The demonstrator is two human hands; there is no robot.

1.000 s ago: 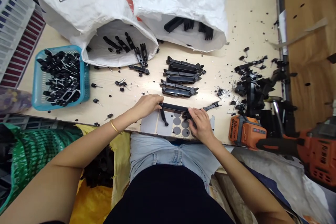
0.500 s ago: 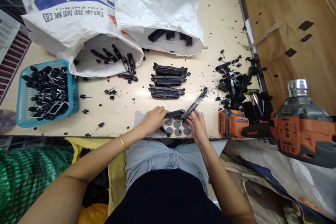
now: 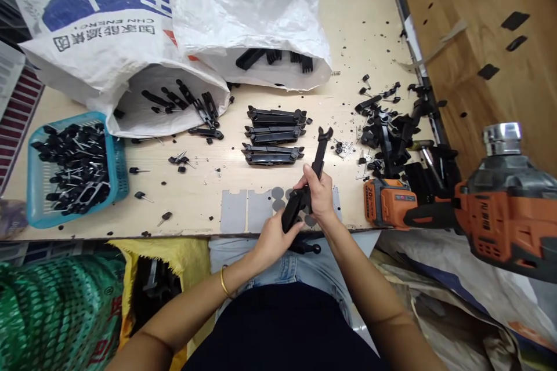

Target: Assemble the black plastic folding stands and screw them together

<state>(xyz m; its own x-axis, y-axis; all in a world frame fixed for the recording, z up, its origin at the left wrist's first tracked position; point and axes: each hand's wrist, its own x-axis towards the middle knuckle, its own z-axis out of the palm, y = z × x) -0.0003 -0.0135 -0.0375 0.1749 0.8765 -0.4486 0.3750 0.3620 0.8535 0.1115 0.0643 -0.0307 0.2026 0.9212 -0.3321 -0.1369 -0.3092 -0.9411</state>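
Observation:
My left hand (image 3: pixel 275 237) is closed around the lower part of a black plastic bracket (image 3: pixel 292 208) over the front edge of the bench. My right hand (image 3: pixel 321 194) grips a longer black arm (image 3: pixel 321 151) whose forked end points up and away from me. The two parts meet between my hands; whether they are joined I cannot tell. Below them, a black piece with a rounded end (image 3: pixel 311 248) hangs over my lap. Several similar black assemblies (image 3: pixel 273 155) lie stacked in rows beyond my hands.
A blue basket (image 3: pixel 122 171) of black-headed screws stands left. Two white sacks (image 3: pixel 256 6) lie open at the back with black parts inside. Loose black parts (image 3: pixel 385 139) are heaped right, beside an orange power tool (image 3: pixel 491 208). Grey pads (image 3: pixel 234 211) stick to the front edge.
My left hand has moved right and toward me, bringing its bracket against the right hand's part. The right hand's arm has swung more upright. The view has shifted slightly.

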